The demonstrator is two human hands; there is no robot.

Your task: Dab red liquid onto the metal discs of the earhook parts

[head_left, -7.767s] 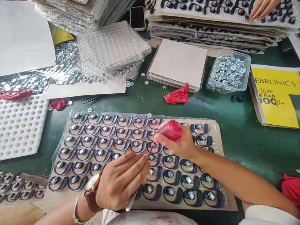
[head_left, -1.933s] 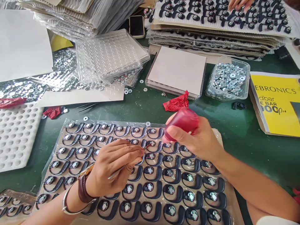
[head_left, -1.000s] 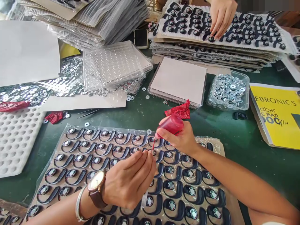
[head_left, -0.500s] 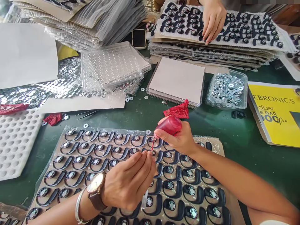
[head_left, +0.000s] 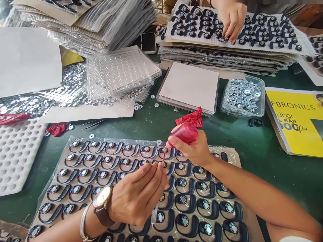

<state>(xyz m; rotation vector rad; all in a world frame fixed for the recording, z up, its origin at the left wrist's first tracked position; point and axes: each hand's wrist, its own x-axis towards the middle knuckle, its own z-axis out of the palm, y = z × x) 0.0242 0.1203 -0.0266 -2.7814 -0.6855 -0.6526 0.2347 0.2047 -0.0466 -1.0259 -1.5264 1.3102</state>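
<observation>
My left hand (head_left: 141, 191), wearing a wristwatch, is closed in a pinch on a thin red-tipped stick (head_left: 164, 156). A clear piece, perhaps its other end, shows below the fingers. My right hand (head_left: 193, 146) is wrapped round a small red squeeze bottle (head_left: 185, 133), its pink nozzle pointing down and left towards the red tip. Both hands are over a brown board (head_left: 236, 156) bearing rows of black ear-hook earphone shells (head_left: 185, 222) with round metallic parts. My left hand hides some shells in the middle.
Beyond the board are a clear tub of metal washers (head_left: 242, 95), a red wrapper (head_left: 189, 117), plastic trays (head_left: 121, 70) and tweezers (head_left: 93, 124). A yellow printed box (head_left: 295, 117) lies at right. Another person's hand (head_left: 232, 22) touches shells on a far stack.
My right hand and the bottle have shifted very slightly; my left hand stays almost in place. The other person's hand has moved a little up and right over the far shells.
</observation>
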